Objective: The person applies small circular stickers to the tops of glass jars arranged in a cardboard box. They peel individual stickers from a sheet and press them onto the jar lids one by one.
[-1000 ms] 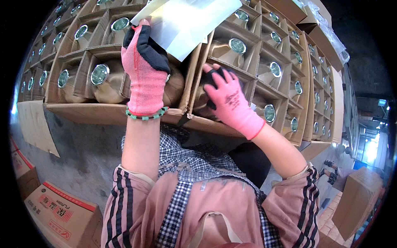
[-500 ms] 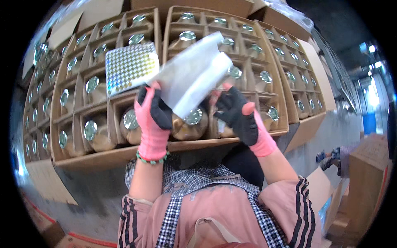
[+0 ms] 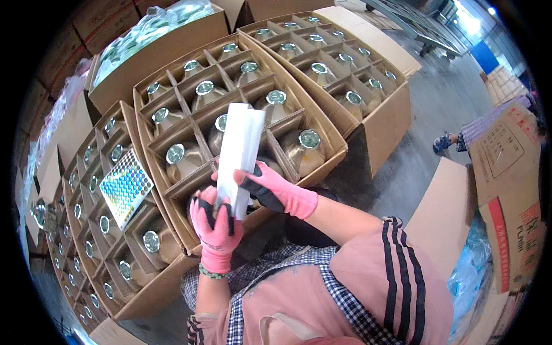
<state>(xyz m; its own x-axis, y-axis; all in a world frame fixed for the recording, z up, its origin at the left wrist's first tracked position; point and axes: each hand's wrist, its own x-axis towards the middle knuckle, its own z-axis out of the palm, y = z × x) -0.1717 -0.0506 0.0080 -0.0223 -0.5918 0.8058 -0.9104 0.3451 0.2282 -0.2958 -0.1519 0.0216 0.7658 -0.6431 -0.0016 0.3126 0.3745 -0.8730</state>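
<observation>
Both hands wear pink gloves with black palms and fingers. They hold a white sheet (image 3: 239,144), folded or curled into a narrow upright strip, above a divided carton. My left hand (image 3: 215,225) grips its lower end. Closed on its right edge is my right hand (image 3: 271,187), the thumb lying across the front. Beneath them, in the middle carton (image 3: 333,163), stand silvery-brown glass flasks (image 3: 303,155) with shiny round mouths, one per compartment. The strip and my hands hide some of them. A sheet of shiny round stickers (image 3: 126,188) rests on the carton to the left.
Another divided carton (image 3: 386,129) of flasks stands at the far right, its flaps folded out. A box with clear plastic bags (image 3: 152,34) is behind. At right are a printed cardboard box (image 3: 506,190) and a person's foot (image 3: 443,142) on the grey floor.
The white sheet went from spread and flaring to a narrow strip. My right hand, formerly open beside it, now grips it. The view has turned right, and the sticker sheet appears farther left.
</observation>
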